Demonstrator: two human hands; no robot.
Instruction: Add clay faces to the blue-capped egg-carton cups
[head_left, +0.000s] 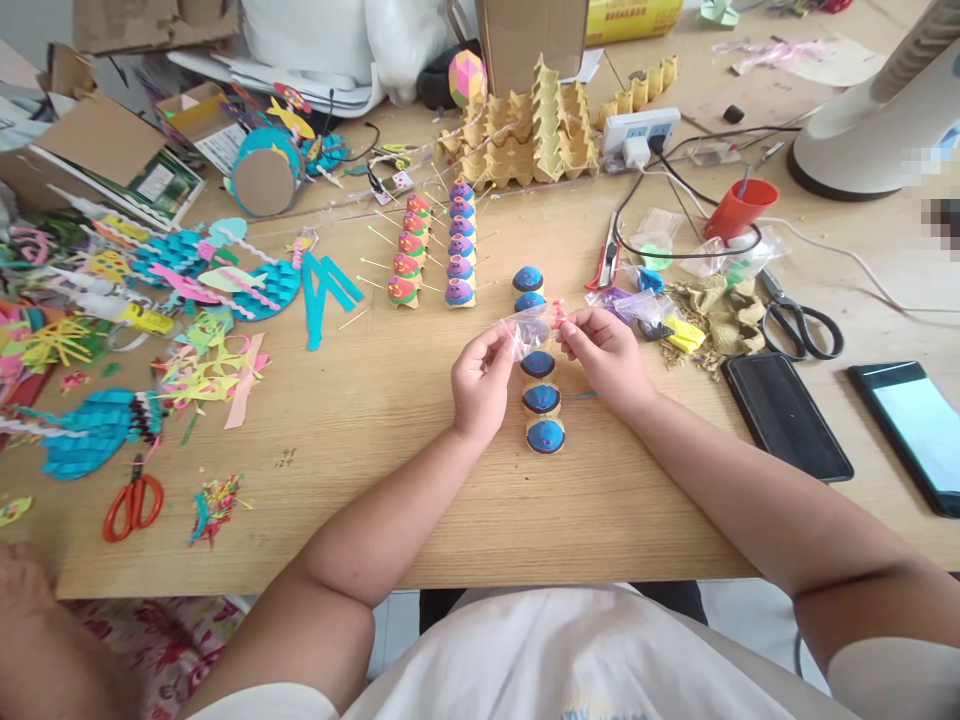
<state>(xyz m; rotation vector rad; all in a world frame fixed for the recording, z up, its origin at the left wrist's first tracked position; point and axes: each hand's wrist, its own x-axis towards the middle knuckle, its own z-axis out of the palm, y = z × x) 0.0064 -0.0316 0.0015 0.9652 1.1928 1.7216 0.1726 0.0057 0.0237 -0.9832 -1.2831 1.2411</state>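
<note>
Between my two hands stretches a small clear plastic bag [531, 330] with a bit of soft pinkish-red material [557, 313] at its right end. My left hand [481, 382] pinches the bag's left end. At the right end, the fingers of my right hand [606, 358] close on the pinkish-red part; whether it is inside the bag I cannot tell. Below the hands lies an egg-carton strip [541, 399] whose cups are topped with blue, with small pinkish dots on the nearer ones. The bag and hands hide part of its middle.
Two finished-looking egg-carton strips, one red-green [407, 265] and one purple [460, 265], stand behind with sticks poking out. Right lie a utility knife [606, 255], scissors [801, 320], a red cup [741, 208] and phones [787, 415]. Paper crafts and red-handled scissors [133, 503] lie left, near another person's arm [60, 640].
</note>
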